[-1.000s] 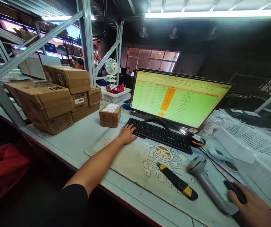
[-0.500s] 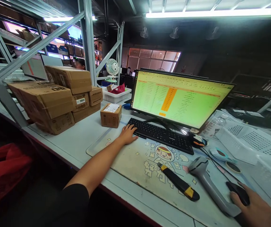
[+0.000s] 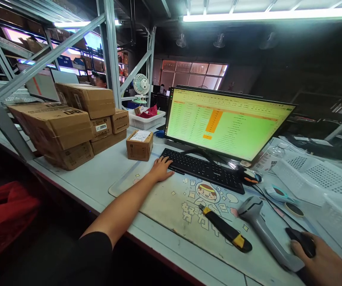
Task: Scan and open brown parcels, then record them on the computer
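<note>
A mouse (image 3: pixel 300 242) is cupped beneath the right hand (image 3: pixel 323 260), its fingers curved over the top, on the desk (image 3: pixel 78 178) just beside a barcode scanner (image 3: pixel 266 234). The left hand (image 3: pixel 160 169) is rested open, fingers spread, at the keyboard's (image 3: pixel 202 169) left end, above a desk mat (image 3: pixel 171 210). A utility knife (image 3: pixel 224 228) is laid on the mat, and a small cardboard box (image 3: pixel 139 145) is placed beyond the left hand.
</note>
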Demonstrator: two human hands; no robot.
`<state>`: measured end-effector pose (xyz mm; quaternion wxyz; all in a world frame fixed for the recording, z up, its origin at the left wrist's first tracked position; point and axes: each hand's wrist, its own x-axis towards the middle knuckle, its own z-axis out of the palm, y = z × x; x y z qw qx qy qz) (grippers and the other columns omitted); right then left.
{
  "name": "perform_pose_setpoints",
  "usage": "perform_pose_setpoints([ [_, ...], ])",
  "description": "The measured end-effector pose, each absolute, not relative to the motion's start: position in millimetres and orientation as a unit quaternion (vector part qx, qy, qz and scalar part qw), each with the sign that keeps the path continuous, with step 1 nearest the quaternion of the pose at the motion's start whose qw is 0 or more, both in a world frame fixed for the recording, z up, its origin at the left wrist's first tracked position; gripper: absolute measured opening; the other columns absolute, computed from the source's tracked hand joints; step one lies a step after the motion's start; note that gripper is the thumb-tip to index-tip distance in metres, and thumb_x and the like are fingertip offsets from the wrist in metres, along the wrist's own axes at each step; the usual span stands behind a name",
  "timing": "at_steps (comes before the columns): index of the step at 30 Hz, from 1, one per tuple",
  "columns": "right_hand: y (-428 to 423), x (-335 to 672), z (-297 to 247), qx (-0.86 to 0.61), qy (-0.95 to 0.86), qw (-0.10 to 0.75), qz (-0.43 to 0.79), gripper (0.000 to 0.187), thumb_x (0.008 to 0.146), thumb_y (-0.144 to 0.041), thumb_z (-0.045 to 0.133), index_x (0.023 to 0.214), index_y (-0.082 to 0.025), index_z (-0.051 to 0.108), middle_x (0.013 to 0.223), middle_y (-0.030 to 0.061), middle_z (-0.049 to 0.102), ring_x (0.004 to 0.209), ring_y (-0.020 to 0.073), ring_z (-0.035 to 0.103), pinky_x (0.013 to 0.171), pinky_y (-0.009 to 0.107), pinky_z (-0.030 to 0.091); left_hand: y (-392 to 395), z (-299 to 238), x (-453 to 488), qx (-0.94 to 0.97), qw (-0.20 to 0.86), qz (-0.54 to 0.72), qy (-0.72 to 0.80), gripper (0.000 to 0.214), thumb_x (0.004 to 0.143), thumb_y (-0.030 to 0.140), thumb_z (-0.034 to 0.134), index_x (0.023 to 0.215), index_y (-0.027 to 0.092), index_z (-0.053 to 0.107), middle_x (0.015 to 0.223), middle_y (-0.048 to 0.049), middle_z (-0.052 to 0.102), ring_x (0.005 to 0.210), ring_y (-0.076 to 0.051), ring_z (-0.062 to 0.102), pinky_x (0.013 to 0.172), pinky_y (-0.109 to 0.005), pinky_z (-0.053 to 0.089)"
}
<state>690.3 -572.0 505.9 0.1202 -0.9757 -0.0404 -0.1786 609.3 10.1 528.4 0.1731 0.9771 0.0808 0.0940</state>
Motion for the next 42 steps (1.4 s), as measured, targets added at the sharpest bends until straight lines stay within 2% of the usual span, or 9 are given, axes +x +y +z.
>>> perform_pose_setpoints([
  [4, -564.4, 685.6, 513.1, -0.98, -0.005, 0.145, -0.135, 0.076, 0.079, -0.078, 0.037, 0.121, -0.018, 0.06, 0.118, 0.0238, 0.074, 0.108, 0.0464, 0.074, 0.092, 0.059, 0.06, 9.8, 528.1, 609.3, 0.977, 0.172, 0.095, 0.081, 0.068, 0.098, 0.049, 0.063, 0.161, 0.025, 0.05, 0.176, -0.0106, 0.034, 0.165, -0.037, 0.024, 0.134, -0.054, 0.022],
  [9, -560.7, 683.9, 516.8, -0.978, -0.035, 0.156, -0.135, 0.074, 0.081, -0.075, 0.036, 0.121, -0.019, 0.062, 0.128, 0.0241, 0.072, 0.118, 0.0475, 0.07, 0.105, 0.062, 0.054, 9.9, 527.8, 608.6, 0.977, 0.175, 0.098, 0.078, 0.067, 0.098, 0.049, 0.063, 0.16, 0.025, 0.051, 0.176, -0.011, 0.035, 0.164, -0.037, 0.025, 0.133, -0.055, 0.023],
  [14, -564.4, 687.8, 511.4, -0.975, 0.001, 0.172, -0.141, 0.07, 0.077, -0.077, 0.044, 0.115, -0.021, 0.061, 0.106, 0.0206, 0.075, 0.102, 0.0475, 0.073, 0.092, 0.061, 0.059, 11.1, 524.7, 610.2, 0.976, 0.173, 0.103, 0.079, 0.067, 0.098, 0.05, 0.064, 0.159, 0.026, 0.051, 0.176, -0.0109, 0.035, 0.164, -0.037, 0.026, 0.133, -0.055, 0.023],
  [19, -568.3, 688.3, 510.2, -0.977, -0.027, 0.166, -0.133, 0.076, 0.08, -0.075, 0.042, 0.126, -0.019, 0.062, 0.121, 0.0222, 0.073, 0.11, 0.0464, 0.071, 0.093, 0.06, 0.058, 11.9, 524.7, 610.1, 0.976, 0.176, 0.099, 0.079, 0.067, 0.099, 0.05, 0.064, 0.16, 0.026, 0.05, 0.176, -0.0107, 0.035, 0.164, -0.037, 0.025, 0.133, -0.055, 0.023],
  [25, -563.5, 686.2, 513.8, -0.984, -0.003, 0.142, -0.11, 0.086, 0.084, -0.077, 0.035, 0.136, -0.012, 0.058, 0.127, 0.0265, 0.07, 0.113, 0.0462, 0.07, 0.095, 0.058, 0.057, 10.1, 529.8, 607.0, 0.977, 0.174, 0.091, 0.079, 0.068, 0.099, 0.049, 0.064, 0.161, 0.024, 0.05, 0.176, -0.0122, 0.033, 0.165, -0.037, 0.024, 0.133, -0.055, 0.023],
  [31, -566.5, 687.8, 509.9, -0.986, 0.023, 0.135, -0.094, 0.091, 0.082, -0.078, 0.036, 0.137, -0.009, 0.056, 0.124, 0.0289, 0.071, 0.113, 0.0477, 0.07, 0.099, 0.059, 0.056, 9.5, 529.7, 606.7, 0.977, 0.171, 0.094, 0.081, 0.067, 0.099, 0.05, 0.063, 0.16, 0.026, 0.049, 0.176, -0.0093, 0.034, 0.164, -0.036, 0.025, 0.133, -0.053, 0.023],
  [35, -565.8, 686.6, 510.0, -0.984, -0.016, 0.136, -0.114, 0.088, 0.084, -0.076, 0.034, 0.139, -0.011, 0.057, 0.135, 0.0278, 0.068, 0.124, 0.0482, 0.066, 0.105, 0.061, 0.054, 10.7, 528.1, 607.2, 0.977, 0.174, 0.099, 0.078, 0.067, 0.098, 0.049, 0.064, 0.159, 0.026, 0.05, 0.176, -0.0107, 0.034, 0.164, -0.037, 0.026, 0.133, -0.054, 0.023],
  [40, -561.7, 685.2, 512.5, -0.985, 0.011, 0.132, -0.111, 0.09, 0.084, -0.075, 0.036, 0.136, -0.006, 0.059, 0.125, 0.0311, 0.071, 0.114, 0.0482, 0.071, 0.097, 0.059, 0.058, 11.6, 526.0, 608.3, 0.976, 0.177, 0.103, 0.078, 0.066, 0.097, 0.049, 0.064, 0.158, 0.027, 0.051, 0.176, -0.0096, 0.035, 0.163, -0.037, 0.027, 0.133, -0.055, 0.023],
  [42, -563.9, 687.0, 510.6, -0.982, -0.017, 0.119, -0.143, 0.088, 0.085, -0.074, 0.035, 0.136, -0.007, 0.06, 0.123, 0.0287, 0.073, 0.111, 0.0456, 0.073, 0.093, 0.057, 0.06, 11.5, 525.9, 608.4, 0.976, 0.173, 0.105, 0.078, 0.066, 0.098, 0.049, 0.064, 0.159, 0.027, 0.051, 0.176, -0.0097, 0.035, 0.164, -0.037, 0.027, 0.133, -0.055, 0.023],
])
